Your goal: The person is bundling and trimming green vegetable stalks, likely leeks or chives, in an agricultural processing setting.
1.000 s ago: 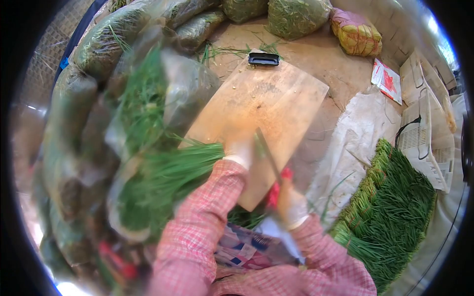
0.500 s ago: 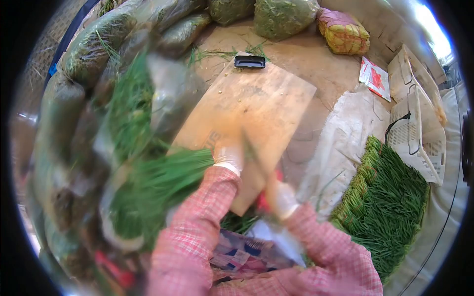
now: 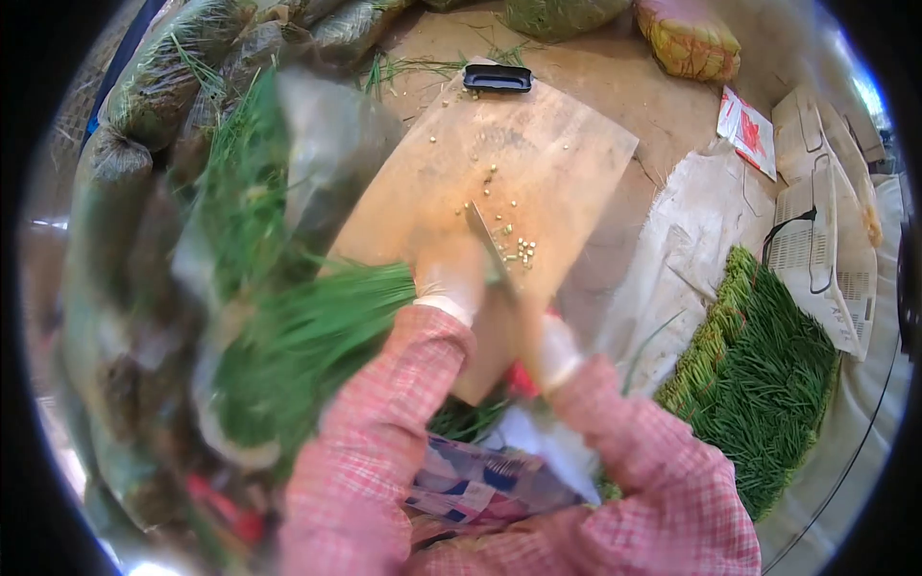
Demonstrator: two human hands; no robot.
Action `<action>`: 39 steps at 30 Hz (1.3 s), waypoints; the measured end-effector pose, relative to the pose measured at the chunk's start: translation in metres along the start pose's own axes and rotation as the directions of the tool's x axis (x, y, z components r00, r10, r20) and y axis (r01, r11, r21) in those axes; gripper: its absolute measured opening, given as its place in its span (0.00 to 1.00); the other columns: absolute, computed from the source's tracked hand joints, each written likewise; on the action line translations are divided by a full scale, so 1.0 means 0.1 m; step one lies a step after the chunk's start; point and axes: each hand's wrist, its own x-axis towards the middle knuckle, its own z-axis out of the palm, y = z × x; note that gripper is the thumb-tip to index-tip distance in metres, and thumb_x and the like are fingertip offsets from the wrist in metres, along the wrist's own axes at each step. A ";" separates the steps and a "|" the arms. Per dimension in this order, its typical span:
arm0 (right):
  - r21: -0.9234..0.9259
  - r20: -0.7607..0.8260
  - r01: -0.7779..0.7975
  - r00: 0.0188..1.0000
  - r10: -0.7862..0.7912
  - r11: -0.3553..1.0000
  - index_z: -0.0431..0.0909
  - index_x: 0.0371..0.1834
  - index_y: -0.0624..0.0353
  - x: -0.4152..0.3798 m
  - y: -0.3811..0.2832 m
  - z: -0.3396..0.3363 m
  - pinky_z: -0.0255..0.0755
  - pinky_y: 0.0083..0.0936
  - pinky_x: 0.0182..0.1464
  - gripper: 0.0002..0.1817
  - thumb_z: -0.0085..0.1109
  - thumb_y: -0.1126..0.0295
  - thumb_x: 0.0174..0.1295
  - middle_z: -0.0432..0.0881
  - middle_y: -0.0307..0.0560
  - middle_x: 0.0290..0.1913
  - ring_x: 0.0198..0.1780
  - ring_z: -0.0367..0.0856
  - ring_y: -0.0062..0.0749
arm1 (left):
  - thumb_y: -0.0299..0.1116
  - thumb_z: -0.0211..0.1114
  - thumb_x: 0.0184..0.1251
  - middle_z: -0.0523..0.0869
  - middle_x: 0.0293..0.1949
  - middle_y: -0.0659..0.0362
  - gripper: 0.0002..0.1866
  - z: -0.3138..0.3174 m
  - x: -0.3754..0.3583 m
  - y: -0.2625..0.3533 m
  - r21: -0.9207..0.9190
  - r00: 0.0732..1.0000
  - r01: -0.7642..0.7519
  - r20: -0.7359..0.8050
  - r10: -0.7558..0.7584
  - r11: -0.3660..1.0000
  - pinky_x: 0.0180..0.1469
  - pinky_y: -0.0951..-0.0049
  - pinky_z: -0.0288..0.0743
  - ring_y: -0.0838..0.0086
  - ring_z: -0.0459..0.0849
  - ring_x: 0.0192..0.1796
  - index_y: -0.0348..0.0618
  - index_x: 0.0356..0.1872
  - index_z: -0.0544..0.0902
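Observation:
My left hand (image 3: 449, 264), blurred, is closed round a bunch of long green stalks (image 3: 336, 322) over the left side of a wooden board (image 3: 567, 163). The leafy ends stretch off to the left. My right hand (image 3: 545, 348) grips a knife (image 3: 492, 245), its blade pointing up and away, close beside the left hand. Small pale cut pieces (image 3: 521, 252) lie on the board just past the blade. A black tray (image 3: 497, 79) rests at the board's far end.
Plastic bags of greens (image 3: 173, 77) line the left and far sides. A stack of green stalks (image 3: 768, 384) lies at the right, near a white crate (image 3: 816, 230), a white sack (image 3: 672, 230) and a red-and-white packet (image 3: 746, 132).
Cut pieces now show on the board near the blade. The view has shifted, so the board's far end and the tray appear higher. Both hands remain close together.

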 end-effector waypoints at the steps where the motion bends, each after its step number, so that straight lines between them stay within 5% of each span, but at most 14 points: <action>1: -0.117 -0.031 0.015 0.999 -0.019 0.993 0.65 0.43 0.61 0.15 -0.02 0.09 0.74 0.44 0.22 0.12 0.47 0.73 0.54 0.77 0.55 0.18 0.22 0.80 0.50 | 0.27 0.59 0.48 0.83 0.26 0.51 0.05 -0.03 -0.02 0.02 0.013 1.000 -0.005 -0.027 0.006 1.000 0.32 0.65 0.77 0.61 0.84 0.30 0.43 0.23 0.83; 10: 0.011 -0.116 0.121 0.986 -0.119 0.993 0.57 0.62 0.58 0.94 0.28 0.01 0.73 0.47 0.32 0.25 0.44 0.65 0.61 0.79 0.64 0.31 0.32 0.79 0.58 | 0.37 0.67 0.42 0.83 0.25 0.53 0.15 -0.06 -0.45 -0.14 -0.112 0.960 -0.229 -0.190 0.206 0.967 0.32 0.59 0.74 0.54 0.82 0.29 0.45 0.33 0.80; 13: -0.351 0.031 -0.175 0.980 0.199 0.920 0.69 0.55 0.55 1.24 0.41 -0.48 0.75 0.36 0.37 0.17 0.37 0.73 0.65 0.75 0.50 0.48 0.33 0.79 0.39 | 0.42 0.76 0.33 0.81 0.32 0.50 0.27 -0.33 -0.75 -0.38 -0.293 0.929 -0.313 -0.291 0.227 0.904 0.37 0.62 0.74 0.54 0.80 0.34 0.42 0.39 0.78; 15: -0.747 -0.270 -0.156 0.959 -0.080 0.646 0.66 0.58 0.58 1.50 0.66 -0.56 0.67 0.36 0.54 0.20 0.40 0.72 0.62 0.68 0.59 0.56 0.53 0.69 0.42 | 0.38 0.79 0.31 0.80 0.39 0.53 0.34 -0.65 -0.97 -0.58 -0.353 0.883 -0.335 -0.442 0.160 0.874 0.43 0.68 0.74 0.62 0.80 0.40 0.41 0.45 0.75; 16: -0.862 -0.367 -0.212 0.888 -0.277 0.461 0.64 0.60 0.60 1.65 0.83 -0.60 0.63 0.37 0.62 0.22 0.42 0.72 0.60 0.65 0.64 0.60 0.63 0.64 0.44 | 0.36 0.79 0.32 0.79 0.40 0.55 0.34 -0.73 -1.06 -0.70 -0.516 0.909 -0.290 -0.413 0.063 0.806 0.45 0.69 0.73 0.65 0.79 0.42 0.41 0.46 0.74; 21: -0.551 -0.130 0.180 0.946 -0.297 0.815 0.66 0.59 0.53 1.18 0.02 -1.10 0.64 0.40 0.55 0.34 0.65 0.65 0.44 0.74 0.56 0.48 0.52 0.71 0.49 | 0.25 0.76 0.37 0.77 0.45 0.61 0.33 -1.19 -1.47 -1.10 -0.926 0.926 -0.276 -0.328 -0.189 0.256 0.52 0.74 0.70 0.78 0.75 0.48 0.42 0.50 0.71; 24: 0.024 -0.200 0.705 0.698 -0.687 0.709 0.60 0.61 0.67 0.82 -0.76 -1.17 0.60 0.39 0.60 0.48 0.73 0.61 0.35 0.72 0.57 0.54 0.59 0.67 0.49 | 0.25 0.76 0.35 0.76 0.46 0.58 0.35 -1.60 -1.62 -1.11 -0.844 0.849 -0.465 -0.511 -0.136 0.269 0.52 0.74 0.69 0.76 0.74 0.49 0.40 0.51 0.70; 25: 0.368 -0.093 0.505 0.855 -0.510 0.781 0.55 0.63 0.68 0.48 -1.08 -1.26 0.56 0.39 0.63 0.55 0.76 0.57 0.29 0.67 0.60 0.57 0.62 0.61 0.51 | 0.30 0.75 0.37 0.76 0.48 0.54 0.36 -1.74 -1.63 -1.06 -0.843 0.847 -0.508 -0.526 -0.075 0.180 0.52 0.67 0.72 0.69 0.76 0.49 0.39 0.52 0.68; 26: 0.323 -0.139 0.602 0.794 -0.592 0.730 0.54 0.64 0.65 0.26 -1.36 -1.29 0.47 0.43 0.66 0.59 0.76 0.54 0.27 0.61 0.62 0.61 0.64 0.56 0.55 | 0.32 0.68 0.46 0.77 0.46 0.56 0.27 -1.67 -1.48 -1.11 -0.739 0.694 -0.379 -0.625 0.358 -0.557 0.49 0.67 0.73 0.69 0.77 0.47 0.39 0.50 0.70; 27: 0.250 -0.167 0.663 0.748 -0.643 0.706 0.52 0.66 0.62 0.08 -1.54 -1.31 0.39 0.47 0.68 0.62 0.76 0.51 0.24 0.55 0.65 0.64 0.66 0.51 0.59 | 0.34 0.65 0.49 0.76 0.46 0.55 0.26 -1.74 -1.49 -1.17 -0.718 0.674 -0.407 -0.653 0.345 -0.564 0.50 0.67 0.72 0.69 0.77 0.47 0.39 0.51 0.69; 29: 0.300 -0.214 0.743 0.664 -0.717 0.599 0.52 0.67 0.60 -0.14 -1.96 -1.18 0.37 0.51 0.68 0.63 0.76 0.50 0.22 0.56 0.68 0.62 0.67 0.50 0.61 | 0.38 0.58 0.54 0.76 0.48 0.53 0.25 -1.90 -1.75 -1.85 -0.588 0.713 -0.623 -0.698 0.064 0.516 0.52 0.66 0.71 0.67 0.76 0.49 0.38 0.53 0.68; 31: 0.283 -0.310 0.769 0.639 -0.704 0.574 0.50 0.67 0.63 -0.35 -2.30 -1.15 0.37 0.51 0.68 0.68 0.76 0.50 0.15 0.58 0.68 0.61 0.66 0.52 0.59 | 0.41 0.52 0.60 0.75 0.49 0.52 0.24 -1.95 -1.77 -2.37 -0.243 0.589 -0.559 -0.790 0.173 0.793 0.53 0.65 0.70 0.66 0.75 0.50 0.37 0.55 0.68; 34: 0.424 -0.349 0.753 0.649 -0.677 0.503 0.46 0.67 0.65 -0.71 -2.54 -1.12 0.41 0.46 0.68 0.71 0.76 0.52 0.11 0.59 0.66 0.60 0.65 0.54 0.57 | 0.50 0.41 0.65 0.74 0.51 0.45 0.29 -2.33 -2.02 -2.05 -0.143 0.415 -0.818 -0.817 0.401 0.557 0.52 0.59 0.69 0.56 0.74 0.50 0.34 0.56 0.67; 39: 0.877 -0.297 0.414 0.867 -0.401 0.245 0.41 0.69 0.56 -1.35 -2.46 -0.94 0.57 0.31 0.64 0.60 0.72 0.70 0.30 0.65 0.56 0.60 0.64 0.61 0.41 | 0.47 0.47 0.63 0.71 0.54 0.48 0.29 -2.21 -2.16 -1.34 -0.359 0.515 -0.853 -0.701 0.494 0.380 0.56 0.64 0.66 0.62 0.71 0.54 0.36 0.59 0.64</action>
